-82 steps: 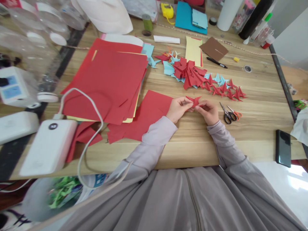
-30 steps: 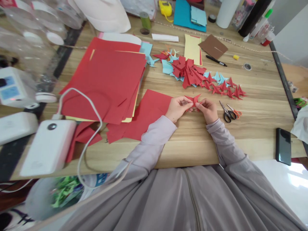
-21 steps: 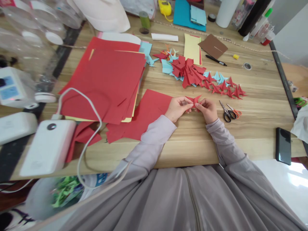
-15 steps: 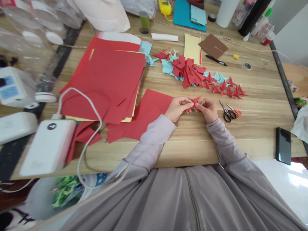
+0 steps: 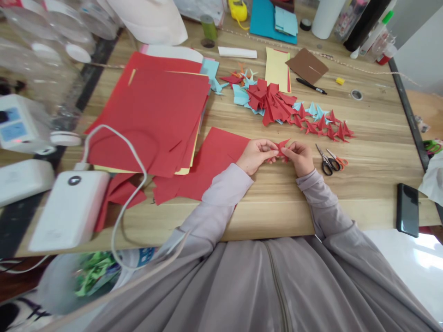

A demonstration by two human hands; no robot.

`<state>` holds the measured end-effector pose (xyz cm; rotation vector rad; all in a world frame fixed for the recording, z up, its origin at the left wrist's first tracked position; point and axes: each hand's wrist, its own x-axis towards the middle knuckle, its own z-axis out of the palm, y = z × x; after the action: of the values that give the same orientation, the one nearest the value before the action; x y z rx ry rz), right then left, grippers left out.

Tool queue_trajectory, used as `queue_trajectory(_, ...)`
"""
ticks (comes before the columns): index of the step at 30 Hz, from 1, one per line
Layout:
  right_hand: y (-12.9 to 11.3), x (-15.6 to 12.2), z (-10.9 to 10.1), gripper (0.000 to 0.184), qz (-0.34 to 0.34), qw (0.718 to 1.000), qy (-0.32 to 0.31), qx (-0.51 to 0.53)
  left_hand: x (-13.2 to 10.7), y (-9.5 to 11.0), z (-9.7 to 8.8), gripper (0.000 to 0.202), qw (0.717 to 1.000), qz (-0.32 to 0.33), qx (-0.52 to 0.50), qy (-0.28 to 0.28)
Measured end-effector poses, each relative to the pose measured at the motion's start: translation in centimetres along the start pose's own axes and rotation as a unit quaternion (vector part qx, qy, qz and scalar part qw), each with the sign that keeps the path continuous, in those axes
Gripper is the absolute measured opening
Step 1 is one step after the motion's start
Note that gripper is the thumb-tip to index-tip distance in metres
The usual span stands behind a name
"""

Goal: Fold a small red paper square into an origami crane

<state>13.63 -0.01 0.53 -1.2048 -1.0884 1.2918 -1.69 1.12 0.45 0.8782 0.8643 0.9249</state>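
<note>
Between my two hands is a small folded piece of red paper (image 5: 283,145), one pointed tip sticking up. My left hand (image 5: 258,156) pinches its left side with thumb and fingers. On its right side my right hand (image 5: 299,157) pinches it the same way; the fingers cover most of the folds. Under and beside my left wrist lies a sheet of red paper (image 5: 218,159). Beyond my hands sits a pile of red folded paper pieces (image 5: 270,101), with a row of small pointed red paper shapes (image 5: 321,122) running off to the right among light blue ones.
Two pairs of scissors (image 5: 327,165) lie right of my right hand. At left, a stack of red sheets (image 5: 155,115) sits behind a white power bank (image 5: 71,210), whose cable (image 5: 129,161) loops over the table edge. A phone (image 5: 407,210) rests at the right edge.
Almost nothing differs. Both hands keep their pinch on the red paper in the same place, and the view has shifted only very slightly.
</note>
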Motion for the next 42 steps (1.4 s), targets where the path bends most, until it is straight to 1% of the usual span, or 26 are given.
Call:
queue_trajectory(6, 0.07, 0.00, -0.07, 0.042, -0.004, 1.000, -0.005, -0.014, 0.01, -0.05, 0.02, 0.016, 1.000, 0.010, 0.002, 0.001)
queue_trajectory(14, 0.21, -0.01, -0.16, 0.042, -0.020, 0.999, 0.000, -0.035, -0.04, 0.17, 0.12, 0.014, 1.000, -0.008, -0.010, 0.013)
queue_trajectory(20, 0.53, 0.14, -0.22, 0.042, -0.025, 0.999, 0.001, -0.040, 0.07, -0.03, 0.15, 0.012, 0.999, -0.001, -0.022, 0.023)
queue_trajectory(32, 0.49, 0.03, -0.07, 0.049, -0.032, 0.998, 0.016, -0.055, 0.07, -0.16, 0.20, 0.020, 1.000, 0.003, -0.003, 0.025)
queue_trajectory(38, 0.37, -0.02, -0.06, 0.046, -0.035, 0.997, 0.012, -0.061, 0.04, -0.16, 0.21, 0.024, 1.000, 0.016, 0.007, 0.008)
queue_trajectory(42, 0.39, -0.02, -0.01, 0.047, -0.029, 0.998, 0.010, -0.057, -0.13, -0.03, 0.31, 0.026, 1.000, 0.009, 0.026, 0.014)
